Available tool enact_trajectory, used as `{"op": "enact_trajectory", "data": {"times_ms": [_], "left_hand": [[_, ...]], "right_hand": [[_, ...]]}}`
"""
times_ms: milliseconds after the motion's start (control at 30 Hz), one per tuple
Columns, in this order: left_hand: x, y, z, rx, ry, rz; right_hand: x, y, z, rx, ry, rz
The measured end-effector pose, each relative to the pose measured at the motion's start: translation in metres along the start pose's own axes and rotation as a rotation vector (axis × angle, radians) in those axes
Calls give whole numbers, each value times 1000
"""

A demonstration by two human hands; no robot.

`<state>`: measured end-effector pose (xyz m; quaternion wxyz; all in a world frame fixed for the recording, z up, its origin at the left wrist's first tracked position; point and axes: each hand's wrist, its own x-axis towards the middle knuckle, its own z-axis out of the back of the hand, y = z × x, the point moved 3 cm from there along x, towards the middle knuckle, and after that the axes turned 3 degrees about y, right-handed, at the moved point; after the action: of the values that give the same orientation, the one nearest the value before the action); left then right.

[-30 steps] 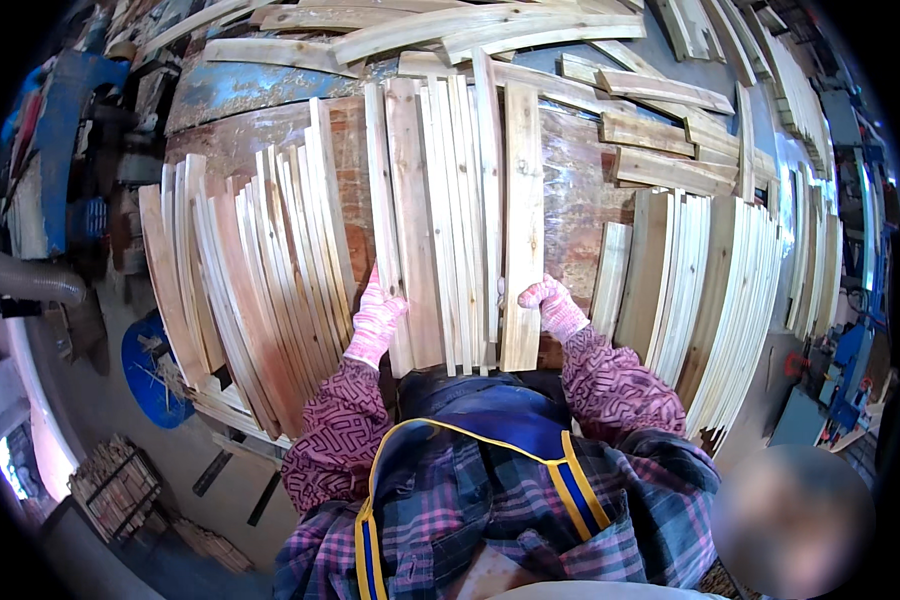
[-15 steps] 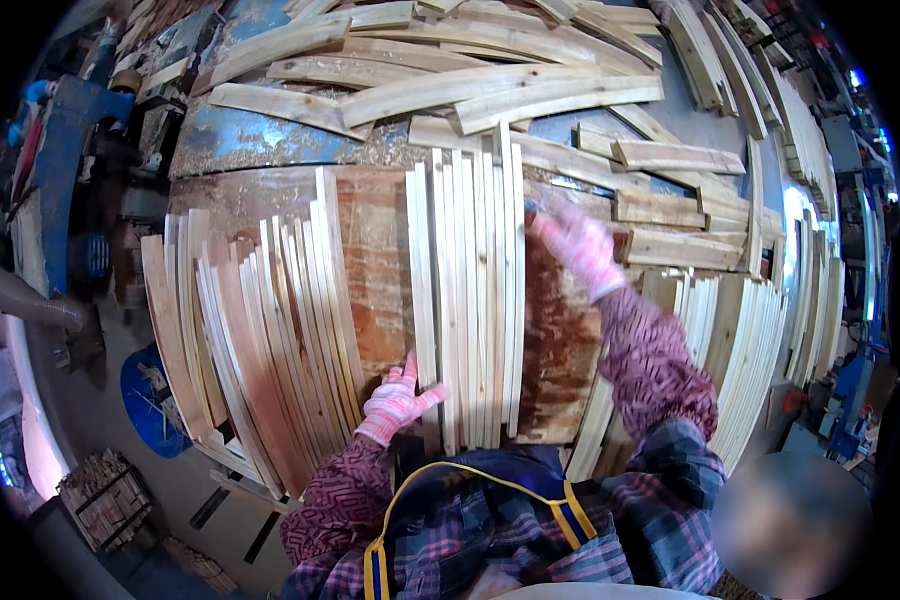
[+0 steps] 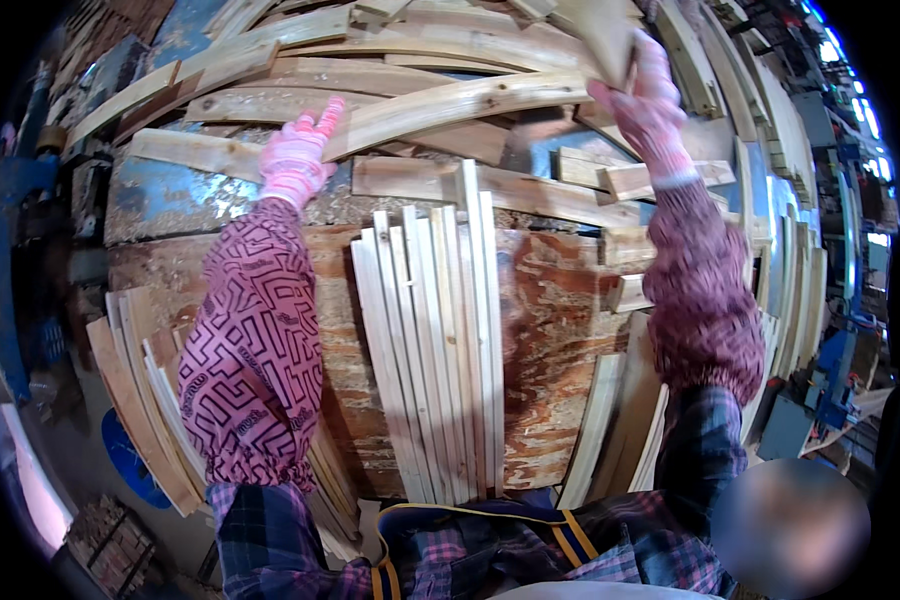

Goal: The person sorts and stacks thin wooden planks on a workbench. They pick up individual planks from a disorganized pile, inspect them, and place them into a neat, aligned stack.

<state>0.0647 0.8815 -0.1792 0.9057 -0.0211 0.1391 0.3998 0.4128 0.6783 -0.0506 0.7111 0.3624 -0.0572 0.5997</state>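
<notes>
Both my hands wear pink-and-white gloves below patterned sleeve covers. My right hand [image 3: 652, 110], at the far right of the pile, is closed on a wooden board [image 3: 598, 32] that is smeared by motion. My left hand [image 3: 296, 160] reaches to the pile's near left side, its fingers stretched out and apart. It lies at the left end of a long, pale, curved board [image 3: 450, 104]; whether it presses on that board I cannot tell. Between my arms, a row of narrow pale wood strips [image 3: 430, 350] lies side by side on a worn brown panel [image 3: 555, 320].
More strips [image 3: 140, 400] stand in a stack at the left, and others [image 3: 610, 430] at the right. Short board pieces [image 3: 625, 245] lie right of the middle. Sawdust covers the blue surface [image 3: 165, 205]. A blurred round shape [image 3: 792, 528] is at lower right.
Both hands have left the strip row and moved forward to the board pile. My right hand has taken hold of a board. The view has shifted forward.
</notes>
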Motion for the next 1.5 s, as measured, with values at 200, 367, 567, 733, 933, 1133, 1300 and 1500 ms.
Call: {"op": "enact_trajectory", "data": {"times_ms": [200,367,567,733,933,1133,1300,1500], "left_hand": [[-56,22,26,-1321,762,-52],[-203,-8,8,-2099,986,5],[-399,-59,-99,-1600,462,380],[-526,-137,-155,-900,635,351],[-430,-105,-138,-916,-66,138],[-127,6,-32,-863,-346,502],[-12,31,-33,-902,-79,1074],[-10,62,-38,-931,-247,1209]], "right_hand": [[-191,41,30,279,338,-244],[-315,107,16,-380,1066,25],[-313,116,-15,-269,462,-900],[-358,123,8,273,360,-992],[-435,121,-35,458,836,-958],[-146,72,-67,-218,334,-215],[-27,34,-156,-580,932,-260],[41,31,-174,-290,832,-197]]}}
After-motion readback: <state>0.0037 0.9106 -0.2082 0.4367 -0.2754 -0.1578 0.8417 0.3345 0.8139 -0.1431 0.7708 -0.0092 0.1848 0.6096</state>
